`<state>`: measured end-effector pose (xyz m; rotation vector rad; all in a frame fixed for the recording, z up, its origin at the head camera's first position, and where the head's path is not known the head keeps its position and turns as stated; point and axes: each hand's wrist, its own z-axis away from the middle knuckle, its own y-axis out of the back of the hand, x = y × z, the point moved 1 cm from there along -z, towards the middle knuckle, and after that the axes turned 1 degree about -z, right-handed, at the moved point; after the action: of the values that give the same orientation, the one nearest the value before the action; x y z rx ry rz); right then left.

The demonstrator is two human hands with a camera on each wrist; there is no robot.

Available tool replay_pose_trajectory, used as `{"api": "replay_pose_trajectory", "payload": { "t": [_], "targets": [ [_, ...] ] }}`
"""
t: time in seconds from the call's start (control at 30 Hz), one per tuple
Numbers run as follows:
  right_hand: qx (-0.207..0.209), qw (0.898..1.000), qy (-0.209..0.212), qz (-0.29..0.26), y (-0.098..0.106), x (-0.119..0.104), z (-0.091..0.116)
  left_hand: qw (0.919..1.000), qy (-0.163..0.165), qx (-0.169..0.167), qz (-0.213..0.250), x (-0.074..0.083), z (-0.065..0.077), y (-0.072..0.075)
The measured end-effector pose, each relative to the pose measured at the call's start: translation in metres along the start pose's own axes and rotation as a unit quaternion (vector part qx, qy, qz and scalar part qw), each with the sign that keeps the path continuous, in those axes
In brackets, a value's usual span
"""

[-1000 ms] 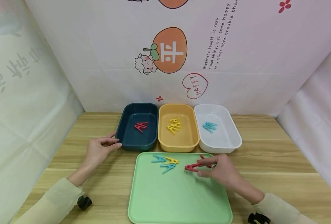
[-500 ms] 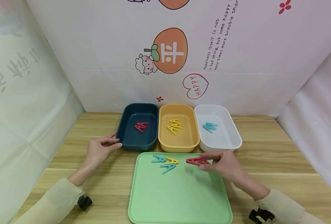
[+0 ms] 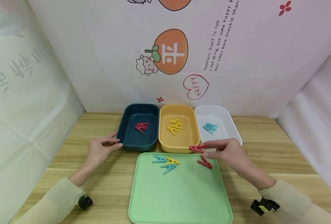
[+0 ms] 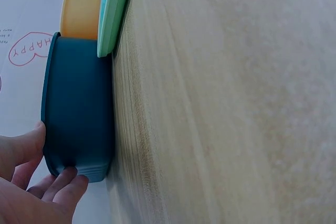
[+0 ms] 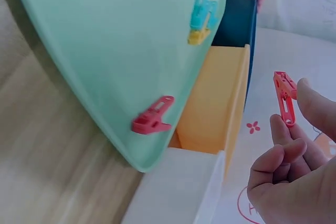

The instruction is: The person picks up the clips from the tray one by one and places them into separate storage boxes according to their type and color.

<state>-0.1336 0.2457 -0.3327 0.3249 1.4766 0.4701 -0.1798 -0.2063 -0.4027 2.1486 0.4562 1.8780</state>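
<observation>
Head view: left hand (image 3: 99,151) holds blue bin's (image 3: 138,148) corner, right hand (image 3: 231,155) pinches red clothespin (image 3: 195,148) near tray's (image 3: 179,196) edge.

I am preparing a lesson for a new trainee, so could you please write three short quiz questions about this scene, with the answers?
1. True or false: the left hand touches the white bin.
2. How many clothespins lie on the green tray?
3. What does the right hand pinch?
a) a yellow clothespin
b) a red clothespin
c) a light-blue clothespin

Key: 1. False; it touches the dark-blue bin. 2. Four. 3. b
</observation>
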Motion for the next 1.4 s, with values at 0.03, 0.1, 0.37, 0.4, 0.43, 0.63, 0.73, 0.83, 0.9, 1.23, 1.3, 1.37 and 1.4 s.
{"api": "replay_pose_trajectory", "payload": {
  "t": [0.03, 0.1, 0.37, 0.4, 0.43, 0.63, 0.73, 0.83, 0.9, 1.23, 1.3, 1.37, 1.4],
  "targets": [
    [0.001, 1.0, 0.003, 0.0, 0.001, -0.002, -0.002, 1.0, 0.001, 0.0, -0.002, 0.0, 0.0, 0.0],
    [0.004, 1.0, 0.006, -0.001, 0.004, -0.006, -0.005, 1.0, 0.003, 0.0, -0.004, 0.0, 0.0, 0.0],
    [0.006, 1.0, 0.005, -0.005, 0.011, -0.02, -0.017, 1.0, 0.004, 0.0, -0.007, 0.002, 0.0, 0.0],
    [0.006, 1.0, 0.005, -0.005, 0.012, -0.022, -0.018, 1.0, 0.003, 0.0, -0.006, 0.002, 0.0, 0.0],
    [0.005, 1.0, 0.006, -0.003, 0.013, -0.022, -0.02, 1.0, 0.002, -0.001, -0.006, 0.002, 0.0, 0.0],
    [-0.004, 0.999, 0.015, 0.03, 0.018, -0.029, -0.029, 1.0, 0.004, -0.003, -0.007, 0.002, 0.0, -0.001],
    [-0.009, 0.999, 0.015, 0.038, 0.019, -0.035, -0.034, 1.0, 0.007, -0.002, -0.005, 0.002, 0.0, 0.0],
    [-0.018, 0.999, 0.01, 0.037, 0.019, -0.043, -0.04, 1.0, 0.007, -0.002, -0.002, 0.002, 0.001, 0.0],
    [-0.023, 0.999, 0.01, 0.03, 0.017, -0.048, -0.044, 1.0, 0.006, -0.002, -0.001, 0.002, 0.001, 0.0],
    [-0.036, 0.999, 0.01, 0.009, -0.001, -0.065, -0.07, 0.9999, 0.008, -0.004, -0.007, 0.003, 0.001, 0.001],
    [-0.04, 0.999, 0.006, 0.002, -0.007, -0.067, -0.076, 0.9999, 0.007, -0.005, -0.01, 0.003, 0.001, 0.002],
    [-0.044, 0.999, 0.002, -0.005, -0.012, -0.069, -0.081, 0.9999, 0.006, -0.006, -0.012, 0.003, 0.001, 0.002],
    [-0.046, 0.999, 0.001, -0.007, -0.015, -0.071, -0.084, 0.9999, 0.005, -0.006, -0.011, 0.003, 0.001, 0.002]
  ]
}}
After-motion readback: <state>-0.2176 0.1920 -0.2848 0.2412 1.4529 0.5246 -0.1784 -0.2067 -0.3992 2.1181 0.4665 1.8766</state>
